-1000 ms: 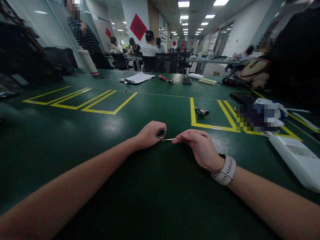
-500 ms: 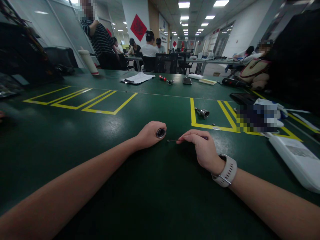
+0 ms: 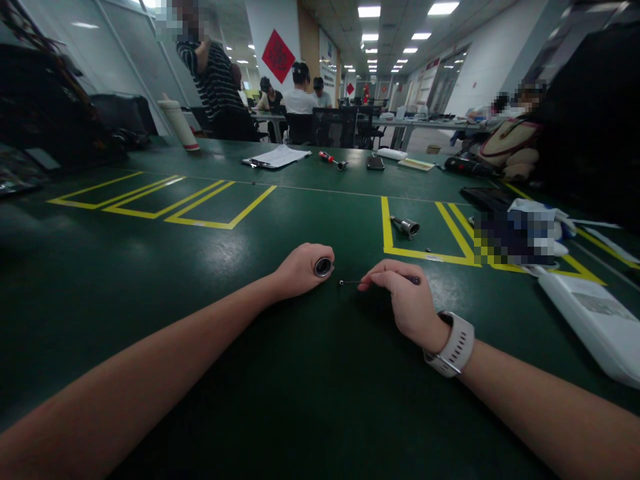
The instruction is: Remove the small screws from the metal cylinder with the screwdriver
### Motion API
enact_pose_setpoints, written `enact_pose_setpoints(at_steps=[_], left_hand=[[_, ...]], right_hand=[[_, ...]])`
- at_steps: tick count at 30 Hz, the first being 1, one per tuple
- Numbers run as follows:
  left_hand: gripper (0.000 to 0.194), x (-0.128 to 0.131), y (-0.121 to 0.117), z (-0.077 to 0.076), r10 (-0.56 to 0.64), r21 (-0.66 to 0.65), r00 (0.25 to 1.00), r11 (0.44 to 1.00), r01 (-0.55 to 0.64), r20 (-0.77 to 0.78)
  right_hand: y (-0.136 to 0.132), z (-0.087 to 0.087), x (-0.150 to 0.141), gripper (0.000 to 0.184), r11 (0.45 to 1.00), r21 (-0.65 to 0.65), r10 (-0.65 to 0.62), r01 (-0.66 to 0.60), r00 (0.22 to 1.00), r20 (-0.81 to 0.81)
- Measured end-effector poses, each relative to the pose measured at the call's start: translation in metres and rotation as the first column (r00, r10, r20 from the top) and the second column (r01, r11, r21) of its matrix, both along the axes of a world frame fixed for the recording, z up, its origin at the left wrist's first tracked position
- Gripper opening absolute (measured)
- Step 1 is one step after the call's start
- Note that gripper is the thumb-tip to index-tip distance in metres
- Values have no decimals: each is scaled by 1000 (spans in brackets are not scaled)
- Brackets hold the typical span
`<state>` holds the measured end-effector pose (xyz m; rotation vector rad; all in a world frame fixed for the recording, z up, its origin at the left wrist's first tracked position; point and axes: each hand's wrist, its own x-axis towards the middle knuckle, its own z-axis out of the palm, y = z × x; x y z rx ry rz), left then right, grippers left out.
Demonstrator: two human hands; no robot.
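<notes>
My left hand (image 3: 301, 272) is closed around a metal cup-shaped part (image 3: 323, 267), its round open end facing me; the fingers cover the rest. Between the fingertips of my right hand (image 3: 400, 293) is a slim screwdriver (image 3: 352, 283), its thin shaft pointing left and the end of a dark handle showing by the knuckles. A tiny shiny piece (image 3: 341, 283) is at the shaft's tip, just right of the metal part and apart from it. Beyond my right hand, a similar metal funnel-shaped part (image 3: 408, 228) lies inside a yellow-taped box, with a small dark piece (image 3: 428, 250) near it.
Yellow tape (image 3: 200, 223) marks boxes on the green table (image 3: 280, 373). Farther back are a clipboard with paper (image 3: 277, 157), a red-handled tool (image 3: 327, 157), a phone (image 3: 375, 163) and a cup (image 3: 179, 125). A white case (image 3: 595, 320) lies at right. People sit and stand beyond.
My right hand and the screwdriver have shifted slightly right, widening the gap to the metal part. My left hand has barely moved. The standing person in the background leans farther right.
</notes>
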<state>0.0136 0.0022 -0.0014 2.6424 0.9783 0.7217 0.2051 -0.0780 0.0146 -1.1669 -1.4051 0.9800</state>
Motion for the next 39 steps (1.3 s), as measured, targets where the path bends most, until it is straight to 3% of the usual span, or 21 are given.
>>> enact_pose_setpoints(at_steps=[5, 12, 17, 20, 25, 28, 32, 35, 37, 39], left_hand=[[19, 1, -2, 2, -28, -47, 999, 998, 29, 38], [17, 2, -5, 5, -76, -51, 997, 996, 74, -33], [10, 1, -2, 1, 22, -3, 999, 1000, -22, -41], [8, 0, 0, 0, 102, 4, 995, 995, -102, -14], [9, 0, -1, 2, 135, -2, 991, 991, -135, -5], [9, -1, -2, 2, 153, -10, 988, 988, -153, -15], [9, 0, -3, 2, 160, -38, 987, 986, -161, -27], [10, 1, -4, 3, 154, -54, 988, 986, -155, -31], [10, 1, -4, 3, 154, -57, 988, 986, -156, -30], [11, 1, -4, 4, 154, -57, 988, 986, -155, -29]], right_hand=[[0, -2, -1, 20, 1000, -9, -4, 4, 1000, 31], [0, -2, 0, 20, 1000, 9, 12, -13, 998, 65], [0, -1, 1, 20, 997, 81, -13, 5, 996, 93], [0, 0, -1, 14, 999, 47, 7, -13, 990, 140], [-1, 0, -3, 10, 999, 32, 5, -16, 956, 294], [-10, -3, 0, 12, 980, 157, 25, -119, 864, 503], [-32, -6, 5, 18, 843, 292, 32, -451, 584, 811], [-45, -3, 6, 22, 780, 270, -2, -564, 429, 903], [-51, 1, 7, 21, 769, 238, 2, -593, 376, 927], [-53, 5, 8, 19, 779, 207, 41, -592, 377, 925]])
